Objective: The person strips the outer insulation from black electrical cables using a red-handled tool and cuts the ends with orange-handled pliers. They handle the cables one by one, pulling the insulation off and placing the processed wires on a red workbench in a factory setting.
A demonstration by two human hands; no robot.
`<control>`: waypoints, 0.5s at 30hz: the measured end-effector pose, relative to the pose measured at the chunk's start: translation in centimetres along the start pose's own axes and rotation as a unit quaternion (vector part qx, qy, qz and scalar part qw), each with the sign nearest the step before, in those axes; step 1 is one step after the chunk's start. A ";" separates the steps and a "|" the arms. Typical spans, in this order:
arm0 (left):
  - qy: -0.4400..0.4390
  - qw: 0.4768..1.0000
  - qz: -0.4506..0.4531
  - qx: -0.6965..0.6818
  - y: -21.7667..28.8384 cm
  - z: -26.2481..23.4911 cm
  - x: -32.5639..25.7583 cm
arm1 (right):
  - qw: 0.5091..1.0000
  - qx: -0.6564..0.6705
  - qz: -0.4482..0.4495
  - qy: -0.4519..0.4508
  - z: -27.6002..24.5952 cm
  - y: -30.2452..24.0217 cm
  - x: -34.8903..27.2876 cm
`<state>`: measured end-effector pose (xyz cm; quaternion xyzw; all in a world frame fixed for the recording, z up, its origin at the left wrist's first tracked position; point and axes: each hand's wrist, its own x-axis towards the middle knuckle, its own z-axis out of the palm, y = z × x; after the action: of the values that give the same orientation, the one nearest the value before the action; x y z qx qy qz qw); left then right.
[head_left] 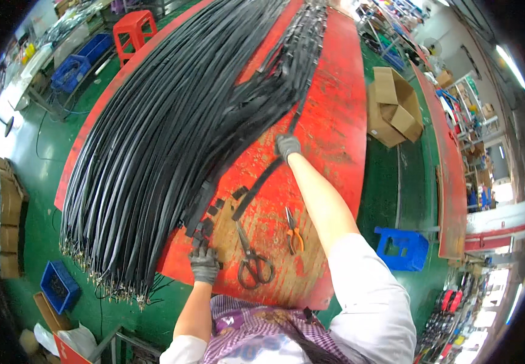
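My right hand [288,146], in a grey glove, is closed around a flat black strip [261,185]. One end of this strip lies near the scissors, and the other side runs up toward the far bundle. Near the table's front edge, my gloved left hand [204,264] has its fingers curled at a short black piece [199,241]; the fingertips are partly hidden. Black-handled scissors [255,267] lie to the right of that hand, tips pointing away. Beyond them are orange-handled pliers [294,233]. Several short black pieces [216,207] are scattered on the worn tabletop.
A thick bundle of long black sleeved cables [135,176] covers the red table's [341,97] left side; their metal-tipped ends hang over the front-left edge. A second black bundle [299,54] lies at the far middle. Right of the table are a cardboard box [390,124] and blue stool [417,252].
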<state>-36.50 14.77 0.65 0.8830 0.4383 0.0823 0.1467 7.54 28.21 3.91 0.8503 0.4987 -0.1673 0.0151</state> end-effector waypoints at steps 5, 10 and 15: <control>0.018 0.999 0.033 0.008 -0.3 0.2 0.2 | 0.925 0.194 0.213 0.249 -0.8 -2.0 12.0; -0.012 1.000 0.021 -0.011 -0.9 -0.1 0.4 | 0.861 0.319 0.328 0.223 1.6 -2.3 15.7; 0.011 0.998 0.051 -0.041 -0.2 0.6 0.9 | 0.642 0.611 0.235 0.400 1.5 5.0 16.9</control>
<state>-35.95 15.44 -0.01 0.8965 0.3901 0.1176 0.1737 18.92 39.63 -3.29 0.7392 0.0237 -0.0684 -0.6696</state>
